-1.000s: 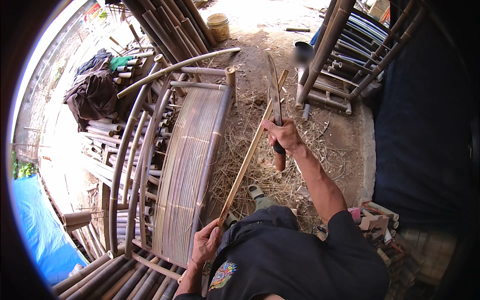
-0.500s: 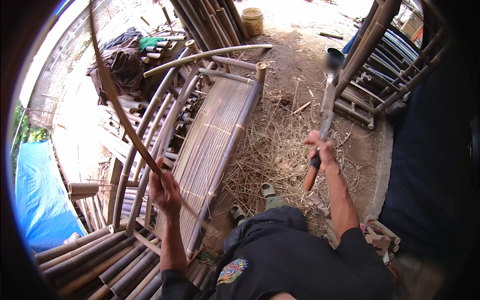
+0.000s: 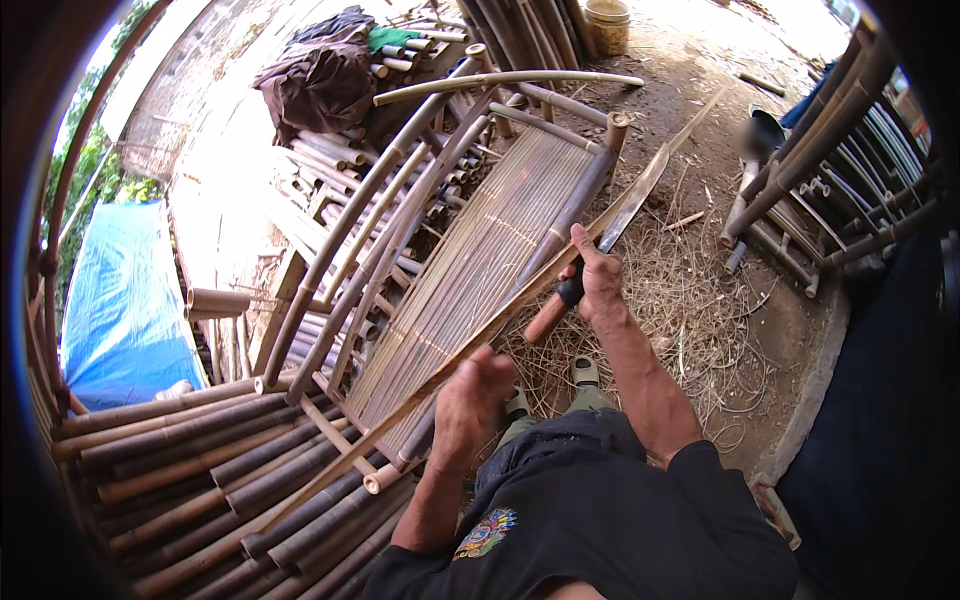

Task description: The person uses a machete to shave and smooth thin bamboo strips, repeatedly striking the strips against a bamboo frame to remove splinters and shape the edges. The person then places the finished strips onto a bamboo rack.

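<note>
Sunlit ground (image 3: 228, 225) glares at the left of the frame, beside a wrinkled blue tarp (image 3: 130, 305). Across the lower left, dark and tan bamboo poles (image 3: 190, 465) lie side by side. In the upper left, a brown cloth (image 3: 315, 88) and a smaller green cloth (image 3: 392, 38) are draped over cut bamboo lengths. Next comes a bamboo bench (image 3: 475, 255), its slatted seat slanting up toward top center, with a curved bamboo pole (image 3: 520, 78) across its far end.

Your long bamboo strip (image 3: 518, 302) runs diagonally, from above the poles at lower left, over the bench seat, to a pale tip right of top center. Your left hand (image 3: 468, 408), at the strip just below mid-frame, is blurred with its fingers partly bent; I cannot tell whether they pinch the strip or merely lie beside it. Right of that hand, olive clogs (image 3: 585, 370) show on your feet. Your right hand (image 3: 602, 278), near the center, is wrapped round the grip of a machete (image 3: 632, 208), thumb extended toward the strip. Its wooden butt points down and left, while the blade slants up and right alongside the strip; whether the edge touches is unclear. Bamboo shavings (image 3: 690, 330) litter the earth farther right. At upper right stands a bamboo frame (image 3: 775, 188), and dark blue sheeting (image 3: 895, 420) fills the lower right.
</note>
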`<state>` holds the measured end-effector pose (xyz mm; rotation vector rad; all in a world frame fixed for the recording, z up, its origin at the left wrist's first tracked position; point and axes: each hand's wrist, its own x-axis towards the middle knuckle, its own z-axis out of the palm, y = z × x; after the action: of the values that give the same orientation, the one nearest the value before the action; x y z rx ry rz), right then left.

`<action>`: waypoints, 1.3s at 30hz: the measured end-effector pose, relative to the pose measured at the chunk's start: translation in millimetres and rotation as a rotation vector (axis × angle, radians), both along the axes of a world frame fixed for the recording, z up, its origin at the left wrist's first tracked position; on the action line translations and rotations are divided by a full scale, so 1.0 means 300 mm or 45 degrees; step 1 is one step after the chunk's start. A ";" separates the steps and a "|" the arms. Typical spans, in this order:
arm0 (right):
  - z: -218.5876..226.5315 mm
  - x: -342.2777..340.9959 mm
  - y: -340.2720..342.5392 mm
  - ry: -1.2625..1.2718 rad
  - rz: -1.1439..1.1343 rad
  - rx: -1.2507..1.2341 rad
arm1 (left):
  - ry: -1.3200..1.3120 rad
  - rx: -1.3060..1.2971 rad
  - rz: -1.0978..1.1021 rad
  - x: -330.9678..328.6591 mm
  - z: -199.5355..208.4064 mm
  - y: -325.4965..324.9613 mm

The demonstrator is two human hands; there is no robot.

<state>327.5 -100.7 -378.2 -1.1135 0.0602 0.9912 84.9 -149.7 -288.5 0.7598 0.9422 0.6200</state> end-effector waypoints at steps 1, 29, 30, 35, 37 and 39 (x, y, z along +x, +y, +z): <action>0.007 0.013 -0.009 -0.092 0.074 -0.042 | 0.295 0.285 -0.287 -0.045 0.015 -0.018; -0.070 -0.055 -0.188 -2.089 1.014 -0.319 | 0.474 0.016 -0.355 -0.109 -0.117 -0.050; -0.082 0.007 -0.175 -2.048 1.043 -0.397 | 0.492 0.055 -0.390 -0.141 -0.117 -0.084; -0.057 0.151 -0.171 -2.164 0.985 -0.483 | 0.543 0.506 -0.555 -0.293 -0.123 -0.188; -0.040 0.147 -0.167 -2.213 1.006 -0.501 | 0.621 0.595 -0.583 -0.319 -0.114 -0.183; -0.057 0.179 -0.163 -2.223 0.937 -0.512 | 0.665 0.564 -0.601 -0.350 -0.086 -0.182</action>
<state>381.3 -149.7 -395.3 -2.1038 -1.7017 0.2907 -20.1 -204.5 -314.4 1.5388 1.0553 0.2062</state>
